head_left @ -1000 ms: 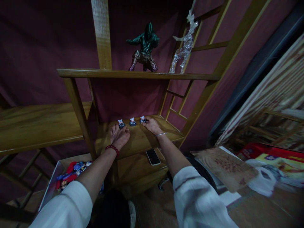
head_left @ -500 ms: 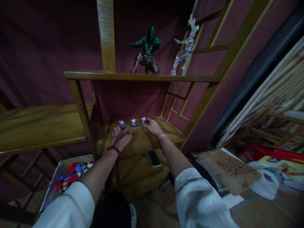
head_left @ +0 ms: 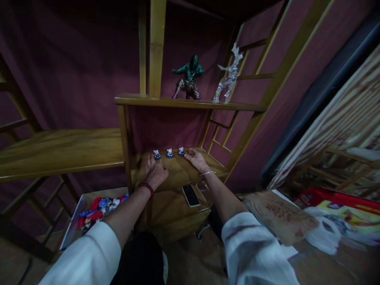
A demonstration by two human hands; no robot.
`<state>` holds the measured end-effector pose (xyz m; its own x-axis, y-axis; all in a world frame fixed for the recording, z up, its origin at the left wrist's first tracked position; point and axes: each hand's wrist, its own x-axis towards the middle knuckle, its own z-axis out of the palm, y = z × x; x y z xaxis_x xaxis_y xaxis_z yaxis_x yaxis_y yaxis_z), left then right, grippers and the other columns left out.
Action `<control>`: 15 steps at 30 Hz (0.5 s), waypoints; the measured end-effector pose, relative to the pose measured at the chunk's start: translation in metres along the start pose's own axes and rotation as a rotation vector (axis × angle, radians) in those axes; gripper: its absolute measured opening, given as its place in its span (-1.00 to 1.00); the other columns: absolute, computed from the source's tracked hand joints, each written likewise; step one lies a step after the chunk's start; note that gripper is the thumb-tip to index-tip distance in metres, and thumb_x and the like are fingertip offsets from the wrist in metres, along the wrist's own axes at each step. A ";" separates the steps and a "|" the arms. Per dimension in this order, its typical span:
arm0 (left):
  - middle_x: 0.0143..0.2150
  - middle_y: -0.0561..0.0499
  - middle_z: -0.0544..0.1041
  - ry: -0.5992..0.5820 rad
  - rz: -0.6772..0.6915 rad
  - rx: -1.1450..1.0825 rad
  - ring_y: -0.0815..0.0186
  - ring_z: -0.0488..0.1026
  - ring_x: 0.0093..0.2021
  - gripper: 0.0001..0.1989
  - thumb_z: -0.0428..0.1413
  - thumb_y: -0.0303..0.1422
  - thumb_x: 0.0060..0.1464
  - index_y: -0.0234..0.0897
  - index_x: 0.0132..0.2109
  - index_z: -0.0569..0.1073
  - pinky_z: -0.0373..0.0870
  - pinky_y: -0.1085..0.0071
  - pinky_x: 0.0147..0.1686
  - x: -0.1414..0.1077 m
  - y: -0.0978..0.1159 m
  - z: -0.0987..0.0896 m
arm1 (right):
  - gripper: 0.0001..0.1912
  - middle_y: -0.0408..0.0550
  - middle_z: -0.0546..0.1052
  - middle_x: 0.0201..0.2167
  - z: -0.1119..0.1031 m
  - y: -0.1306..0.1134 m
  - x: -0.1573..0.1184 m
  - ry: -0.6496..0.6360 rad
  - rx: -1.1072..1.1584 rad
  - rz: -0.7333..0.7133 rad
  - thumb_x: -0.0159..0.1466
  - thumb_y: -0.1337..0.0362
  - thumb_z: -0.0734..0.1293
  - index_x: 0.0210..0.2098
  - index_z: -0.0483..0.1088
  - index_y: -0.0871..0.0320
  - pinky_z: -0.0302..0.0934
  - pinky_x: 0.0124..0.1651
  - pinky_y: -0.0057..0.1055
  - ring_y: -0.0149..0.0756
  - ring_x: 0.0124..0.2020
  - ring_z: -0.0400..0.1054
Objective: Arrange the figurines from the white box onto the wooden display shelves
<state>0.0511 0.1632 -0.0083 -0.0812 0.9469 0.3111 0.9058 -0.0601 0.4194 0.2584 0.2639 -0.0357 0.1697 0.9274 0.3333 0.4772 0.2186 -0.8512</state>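
Three small white-and-black figurines on dark round bases stand in a row on the lower wooden shelf (head_left: pixel 175 174). My left hand (head_left: pixel 155 172), with a red bead bracelet, has its fingers apart around the front of the left figurine (head_left: pixel 157 154). The middle figurine (head_left: pixel 169 153) stands untouched. Beside the right figurine (head_left: pixel 181 151) is my right hand (head_left: pixel 196 160), wearing a silver bangle, its fingers apart and nothing between them. Whether the fingertips touch the bases is too small to tell.
A phone (head_left: pixel 190 196) lies in front of the figurines. Above, a green hooded figure (head_left: pixel 191 77) and a clear deer figure (head_left: pixel 228 79) stand on the upper shelf (head_left: pixel 178 103). An open box (head_left: pixel 71 225) of colourful toys is at lower left.
My right hand has let go of the right figurine and moved slightly right. My left hand remains by the left figurine. The whole view has shifted.
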 end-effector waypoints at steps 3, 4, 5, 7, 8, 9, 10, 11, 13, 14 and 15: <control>0.07 -0.18 0.33 0.069 0.076 -0.056 0.14 0.08 0.17 -0.66 -0.05 -0.42 -0.03 -0.38 -0.11 0.45 0.04 0.31 0.13 -0.009 0.003 -0.008 | -0.68 0.03 0.51 -0.18 -0.011 -0.009 -0.020 0.121 -0.038 -0.068 0.07 0.24 0.30 -0.17 0.38 0.20 0.20 0.02 -0.27 -0.28 -0.15 0.39; -0.02 -0.16 0.40 0.082 0.105 -0.081 0.18 0.16 0.11 -0.70 -0.07 -0.44 -0.01 -0.37 -0.16 0.47 0.10 0.36 0.10 -0.013 0.004 -0.011 | -0.72 0.00 0.53 -0.21 -0.014 -0.013 -0.027 0.142 -0.036 -0.094 0.09 0.23 0.27 -0.21 0.39 0.18 0.20 0.03 -0.28 -0.29 -0.17 0.40; -0.10 -0.14 0.44 0.092 0.130 -0.107 0.21 0.23 0.05 -0.71 -0.09 -0.46 0.00 -0.36 -0.21 0.49 0.15 0.39 0.06 -0.017 0.005 -0.014 | -0.73 -0.01 0.54 -0.24 -0.016 -0.017 -0.036 0.149 -0.020 -0.111 0.10 0.23 0.26 -0.22 0.40 0.17 0.21 0.01 -0.29 -0.29 -0.18 0.41; -0.19 -0.09 0.49 0.104 0.164 -0.151 0.25 0.31 -0.06 -0.71 -0.11 -0.49 0.02 -0.32 -0.25 0.49 0.23 0.41 -0.03 -0.027 0.006 -0.020 | -0.71 -0.01 0.55 -0.27 -0.017 -0.024 -0.055 0.137 0.031 -0.127 0.10 0.21 0.25 -0.21 0.39 0.19 0.23 -0.03 -0.32 -0.30 -0.21 0.42; -0.21 -0.07 0.49 0.106 0.172 -0.168 0.26 0.33 -0.10 -0.72 -0.12 -0.49 0.02 -0.31 -0.25 0.49 0.26 0.40 -0.07 -0.033 0.007 -0.022 | -0.69 -0.01 0.55 -0.31 -0.017 -0.029 -0.066 0.120 0.068 -0.129 0.11 0.19 0.24 -0.19 0.38 0.20 0.26 -0.07 -0.33 -0.30 -0.24 0.43; -0.21 -0.06 0.49 0.105 0.178 -0.182 0.26 0.35 -0.12 -0.72 -0.12 -0.49 0.03 -0.30 -0.24 0.48 0.27 0.40 -0.09 -0.039 0.008 -0.025 | -0.66 -0.01 0.56 -0.36 -0.015 -0.033 -0.078 0.105 0.108 -0.133 0.13 0.17 0.22 -0.16 0.36 0.21 0.28 -0.11 -0.33 -0.31 -0.28 0.44; -0.20 -0.05 0.49 0.099 0.185 -0.193 0.28 0.37 -0.14 -0.72 -0.12 -0.49 0.03 -0.29 -0.24 0.48 0.28 0.41 -0.11 -0.046 0.008 -0.027 | -0.64 -0.03 0.56 -0.40 -0.012 -0.038 -0.090 0.093 0.136 -0.145 0.14 0.14 0.21 -0.15 0.36 0.22 0.29 -0.14 -0.33 -0.31 -0.31 0.45; -0.19 -0.04 0.49 0.090 0.195 -0.203 0.29 0.38 -0.17 -0.72 -0.12 -0.49 0.04 -0.29 -0.23 0.47 0.29 0.41 -0.13 -0.053 0.007 -0.029 | -0.63 -0.03 0.56 -0.44 -0.008 -0.043 -0.104 0.077 0.157 -0.160 0.14 0.12 0.21 -0.15 0.36 0.23 0.29 -0.16 -0.33 -0.31 -0.35 0.45; -0.20 -0.03 0.49 0.080 0.225 -0.217 0.32 0.40 -0.20 -0.72 -0.13 -0.50 0.05 -0.29 -0.22 0.46 0.29 0.44 -0.14 -0.068 0.003 -0.032 | -0.62 -0.05 0.55 -0.48 0.002 -0.054 -0.133 0.048 0.196 -0.182 0.15 0.10 0.21 -0.16 0.36 0.23 0.30 -0.19 -0.34 -0.32 -0.39 0.45; -0.20 -0.02 0.49 0.078 0.248 -0.220 0.33 0.41 -0.21 -0.72 -0.14 -0.50 0.05 -0.29 -0.22 0.45 0.29 0.45 -0.14 -0.076 0.000 -0.033 | -0.63 -0.06 0.55 -0.50 0.007 -0.060 -0.148 0.039 0.208 -0.191 0.15 0.09 0.21 -0.17 0.37 0.22 0.30 -0.22 -0.35 -0.32 -0.41 0.44; -0.20 -0.02 0.49 0.075 0.271 -0.220 0.34 0.41 -0.21 -0.72 -0.14 -0.50 0.06 -0.29 -0.23 0.45 0.29 0.46 -0.15 -0.084 -0.005 -0.034 | -0.64 -0.06 0.54 -0.51 0.013 -0.067 -0.164 0.031 0.215 -0.201 0.15 0.10 0.21 -0.19 0.38 0.22 0.31 -0.24 -0.37 -0.33 -0.42 0.44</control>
<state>0.0393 0.0732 -0.0078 0.1116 0.8620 0.4946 0.7882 -0.3798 0.4842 0.1871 0.1014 -0.0391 0.1185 0.8499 0.5134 0.3109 0.4593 -0.8321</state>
